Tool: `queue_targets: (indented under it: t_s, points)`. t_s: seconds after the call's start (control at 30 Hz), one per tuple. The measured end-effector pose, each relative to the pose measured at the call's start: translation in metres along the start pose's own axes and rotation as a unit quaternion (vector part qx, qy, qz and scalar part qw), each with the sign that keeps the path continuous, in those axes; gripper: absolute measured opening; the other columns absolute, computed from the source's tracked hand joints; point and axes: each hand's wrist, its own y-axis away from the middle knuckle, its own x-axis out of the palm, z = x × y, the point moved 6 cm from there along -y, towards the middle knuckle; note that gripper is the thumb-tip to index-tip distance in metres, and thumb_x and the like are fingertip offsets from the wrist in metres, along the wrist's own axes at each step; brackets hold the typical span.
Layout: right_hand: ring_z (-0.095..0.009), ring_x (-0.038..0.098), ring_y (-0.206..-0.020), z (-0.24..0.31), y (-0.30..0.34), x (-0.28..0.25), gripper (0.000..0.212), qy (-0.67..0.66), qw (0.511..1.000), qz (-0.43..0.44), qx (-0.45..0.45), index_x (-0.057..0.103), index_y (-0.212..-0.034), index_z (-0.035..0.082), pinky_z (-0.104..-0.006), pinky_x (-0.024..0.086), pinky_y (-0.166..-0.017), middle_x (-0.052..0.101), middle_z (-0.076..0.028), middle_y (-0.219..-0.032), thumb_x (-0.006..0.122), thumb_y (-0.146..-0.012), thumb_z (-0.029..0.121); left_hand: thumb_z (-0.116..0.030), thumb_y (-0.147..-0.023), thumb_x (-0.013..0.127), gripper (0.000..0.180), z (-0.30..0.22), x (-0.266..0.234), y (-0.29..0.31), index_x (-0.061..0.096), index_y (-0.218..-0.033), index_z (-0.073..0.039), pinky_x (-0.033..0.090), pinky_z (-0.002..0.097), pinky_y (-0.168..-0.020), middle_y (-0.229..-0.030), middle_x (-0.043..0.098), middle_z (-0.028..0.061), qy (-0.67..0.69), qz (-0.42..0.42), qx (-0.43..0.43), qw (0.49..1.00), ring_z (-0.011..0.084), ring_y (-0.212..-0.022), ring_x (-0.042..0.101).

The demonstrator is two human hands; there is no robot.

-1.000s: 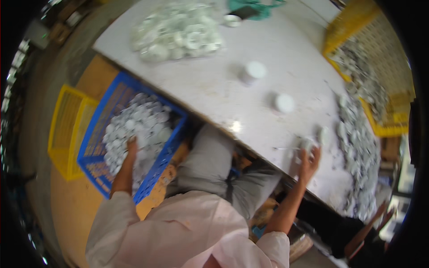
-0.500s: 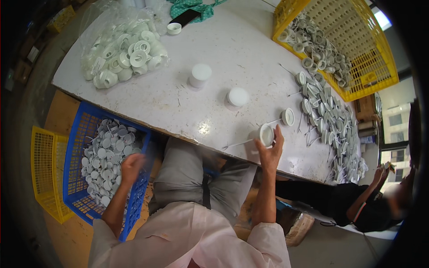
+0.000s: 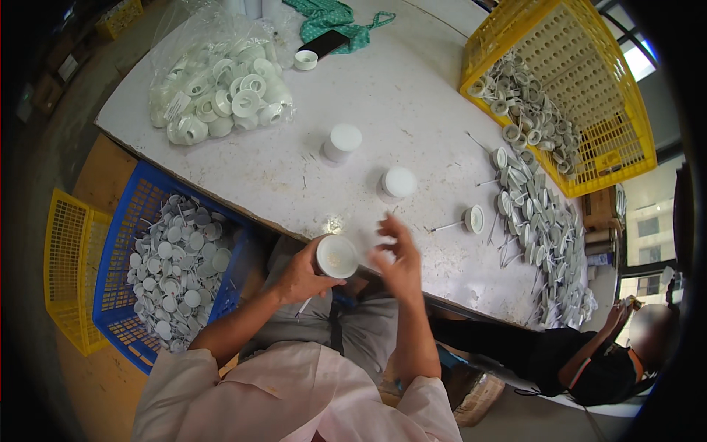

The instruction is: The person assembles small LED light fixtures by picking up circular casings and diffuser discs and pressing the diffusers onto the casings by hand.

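Close to the table's front edge, my left hand (image 3: 300, 274) grips a round white lamp housing (image 3: 337, 258) with its hollow side up and a thin wire hanging below. Just right of it, my right hand (image 3: 399, 259) is raised with fingers apart, slightly smeared by motion; nothing shows in it. Beyond my hands stand two white cylinders with flat round tops, the left one (image 3: 343, 140) and the right one (image 3: 398, 183). A single wired housing (image 3: 476, 219) lies on the table to the right, its wire pointing left.
A heap of wired housings (image 3: 541, 228) covers the table's right side, beside a yellow crate (image 3: 626, 147) of grey-white rings. A clear bag (image 3: 228, 88) of white cups sits far left, near a phone (image 3: 324, 44). A blue basket (image 3: 110, 295) holds wired discs. Another person (image 3: 582, 353) is at right.
My left hand has come from above the blue basket to the table edge and now holds the housing that was in my right hand. My right hand has let go and moved left.
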Motion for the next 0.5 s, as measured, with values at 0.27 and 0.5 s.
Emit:
queue_targets:
  t_s: [0.27, 0.5]
  points:
    - [-0.010, 0.053, -0.058, -0.076, -0.085, -0.062, 0.049, -0.003, 0.944, -0.262, 0.200, 0.046, -0.110, -0.001, -0.0225, 0.044, -0.049, 0.058, -0.005, -0.070, 0.075, -0.080, 0.023, -0.001, -0.075, 0.074, 0.070, 0.026, -0.002, 0.011, 0.037, -0.134, -0.003, 0.048, 0.0220, -0.047, -0.095, 0.062, 0.0065, -0.008, -0.038, -0.015, 0.999, 0.0072, -0.064, 0.059]
    - [-0.009, 0.054, -0.058, -0.086, -0.095, -0.060, 0.036, -0.089, 0.954, -0.225, 0.179, 0.052, -0.102, -0.001, -0.0224, 0.045, -0.051, 0.060, -0.005, -0.074, 0.074, -0.080, 0.018, -0.003, -0.074, 0.076, 0.065, 0.030, -0.006, 0.011, 0.041, -0.129, -0.004, 0.047, 0.0213, -0.047, -0.086, 0.059, 0.0032, 0.002, -0.068, -0.009, 0.998, 0.0056, -0.059, 0.054]
